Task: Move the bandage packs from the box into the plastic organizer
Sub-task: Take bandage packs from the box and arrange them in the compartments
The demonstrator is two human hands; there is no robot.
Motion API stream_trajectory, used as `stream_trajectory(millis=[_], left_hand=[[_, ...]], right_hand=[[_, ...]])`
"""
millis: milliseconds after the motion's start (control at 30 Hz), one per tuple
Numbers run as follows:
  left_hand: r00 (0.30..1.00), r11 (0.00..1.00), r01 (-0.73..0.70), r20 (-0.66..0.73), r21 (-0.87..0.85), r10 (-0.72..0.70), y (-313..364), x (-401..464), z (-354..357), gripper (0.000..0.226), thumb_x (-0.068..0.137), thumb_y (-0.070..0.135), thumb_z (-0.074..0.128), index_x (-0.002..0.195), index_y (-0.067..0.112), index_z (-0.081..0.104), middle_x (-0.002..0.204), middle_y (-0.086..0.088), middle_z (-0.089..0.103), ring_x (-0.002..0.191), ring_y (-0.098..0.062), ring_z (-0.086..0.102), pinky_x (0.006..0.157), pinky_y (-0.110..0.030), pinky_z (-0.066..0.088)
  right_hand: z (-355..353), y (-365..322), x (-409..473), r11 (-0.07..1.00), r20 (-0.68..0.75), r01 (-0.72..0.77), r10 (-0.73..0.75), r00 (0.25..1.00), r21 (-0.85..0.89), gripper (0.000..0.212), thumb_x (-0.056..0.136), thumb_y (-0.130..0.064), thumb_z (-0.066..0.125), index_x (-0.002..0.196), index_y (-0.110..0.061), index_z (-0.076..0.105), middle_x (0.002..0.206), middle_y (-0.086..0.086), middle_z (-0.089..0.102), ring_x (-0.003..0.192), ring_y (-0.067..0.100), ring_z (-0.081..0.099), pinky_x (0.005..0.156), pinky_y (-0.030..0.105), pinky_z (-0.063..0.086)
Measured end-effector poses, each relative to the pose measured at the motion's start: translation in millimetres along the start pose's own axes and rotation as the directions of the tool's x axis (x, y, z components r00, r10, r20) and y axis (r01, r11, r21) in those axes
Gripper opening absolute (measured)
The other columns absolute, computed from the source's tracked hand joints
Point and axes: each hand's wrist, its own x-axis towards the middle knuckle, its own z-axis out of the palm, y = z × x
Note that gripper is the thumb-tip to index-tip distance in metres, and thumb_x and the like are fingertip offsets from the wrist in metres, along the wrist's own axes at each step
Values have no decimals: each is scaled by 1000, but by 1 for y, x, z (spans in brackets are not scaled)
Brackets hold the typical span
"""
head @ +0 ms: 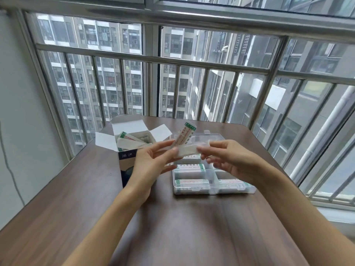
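A dark box [127, 156] with white flaps open stands left of centre on the table, with several bandage packs [130, 141] sticking out of it. To its right lies a clear plastic organizer [212, 184], lid open, with white-and-green packs in its compartments. Above the organizer my left hand [151, 162] pinches a tilted bandage pack [184, 136]. A second white pack [187, 151] lies crosswise below it, gripped by my left thumb at one end and by the fingertips of my right hand [228, 158] at the other.
The brown wooden table [172, 227] stands against a metal window railing [192, 62]. A thin cable [11, 173] hangs along the wall at the left. The organizer's open lid [209, 137] stands behind my hands.
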Motion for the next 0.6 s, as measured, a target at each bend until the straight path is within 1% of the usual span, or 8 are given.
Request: stream_trajectory(millis=[67, 133, 200, 233, 333, 400, 500, 600], left_hand=[[999, 999, 40, 14, 29, -41, 1, 0, -2, 17, 91, 11, 61, 106, 15, 68, 81, 3, 75, 77, -8, 72, 58, -18, 54], [999, 962, -33, 8, 272, 32, -5, 3, -9, 17, 92, 15, 61, 106, 18, 70, 77, 9, 74, 74, -3, 69, 58, -17, 52], [990, 798, -139, 80, 586, 114, -8, 5, -15, 14, 88, 29, 63, 99, 31, 72, 78, 16, 73, 76, -1, 66, 68, -22, 52], [987, 724, -157, 127, 671, 96, -8, 5, -17, 12, 85, 34, 64, 95, 36, 71, 76, 19, 72, 77, 1, 66, 73, -23, 50], [973, 609, -188, 231, 771, 7, -7, 1, -14, 7, 86, 34, 64, 88, 39, 69, 74, 24, 69, 71, 9, 59, 75, -22, 45], [967, 475, -233, 253, 849, 22, -7, -2, -12, 6, 85, 39, 64, 84, 43, 69, 71, 32, 64, 71, 9, 56, 72, -22, 45], [964, 389, -262, 257, 883, 67, -10, -4, -11, 5, 84, 46, 64, 85, 47, 69, 70, 39, 57, 74, 5, 55, 67, -23, 43], [966, 371, -260, 235, 891, 112, -10, -6, -7, 10, 83, 49, 65, 90, 46, 71, 71, 31, 58, 78, 0, 54, 64, -23, 38]], right_hand=[[-8, 2, -3, 997, -19, 37, -36, 999, 68, 20, 75, -24, 70, 89, -9, 71, 73, 0, 68, 60, 3, 61, 55, 10, 47], [-17, 6, -8, 986, -56, 41, -32, 998, 160, 29, 72, -24, 70, 97, -9, 71, 71, 2, 68, 54, 5, 59, 51, 10, 48], [-24, 13, -12, 961, -65, 45, -28, 997, 273, 29, 73, -20, 67, 101, -10, 69, 64, 5, 65, 45, 5, 53, 45, 10, 47], [-26, 16, -14, 954, -61, 43, -26, 998, 296, 29, 73, -18, 65, 101, -10, 68, 65, 6, 66, 45, 6, 56, 47, 11, 49], [-29, 23, -18, 954, -16, 35, -32, 999, 297, 30, 75, -14, 60, 103, -6, 67, 92, 9, 74, 78, 12, 72, 69, 16, 56], [-29, 22, -18, 940, 21, 22, -31, 999, 341, 35, 76, -15, 59, 108, -4, 66, 106, 10, 72, 97, 16, 69, 81, 20, 55], [-25, 18, -17, 925, 12, 0, -5, 1000, 380, 38, 78, -26, 59, 106, -2, 66, 104, 12, 72, 96, 17, 69, 79, 21, 56], [-19, 21, -15, 968, -52, 62, -51, 997, 244, 37, 76, -20, 66, 107, -1, 66, 97, 13, 73, 88, 18, 71, 73, 18, 56]])
